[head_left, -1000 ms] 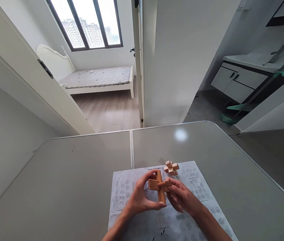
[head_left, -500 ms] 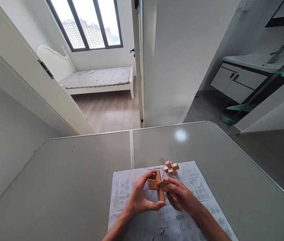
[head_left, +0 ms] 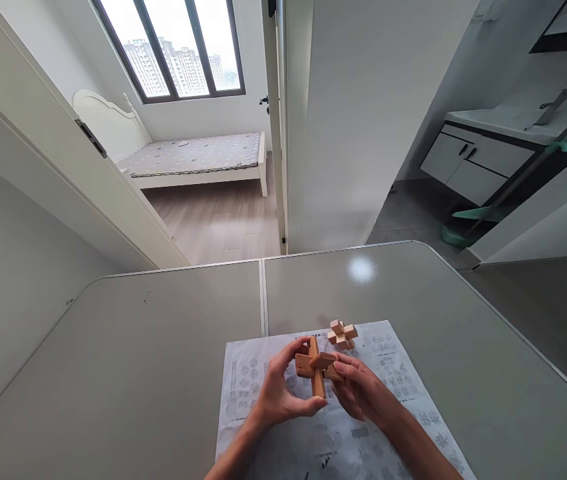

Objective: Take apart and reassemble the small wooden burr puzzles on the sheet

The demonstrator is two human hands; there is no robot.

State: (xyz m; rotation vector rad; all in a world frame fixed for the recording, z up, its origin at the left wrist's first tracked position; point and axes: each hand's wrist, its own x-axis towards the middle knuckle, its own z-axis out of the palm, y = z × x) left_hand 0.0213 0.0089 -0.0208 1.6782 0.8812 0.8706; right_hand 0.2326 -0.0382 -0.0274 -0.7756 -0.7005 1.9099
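A brown wooden burr puzzle (head_left: 316, 365), shaped like crossed bars, is held just above a printed instruction sheet (head_left: 258, 377) on a grey table (head_left: 163, 347). My left hand (head_left: 278, 393) pinches it from the left, thumb below and fingers above. My right hand (head_left: 363, 393) grips its right side, fingers curled around a crosspiece. A smaller, paler wooden burr puzzle (head_left: 342, 335) rests on the sheet just beyond my right hand, untouched.
The table has a seam (head_left: 262, 293) down its middle and rounded far corners. Past it stand a white wall, an open doorway to a room with a bed (head_left: 198, 157), and a vanity cabinet (head_left: 473, 163) at right.
Both hands have lifted and turned the brown puzzle slightly; its crosspiece has shifted a little toward the far side. The pale puzzle has stayed still.
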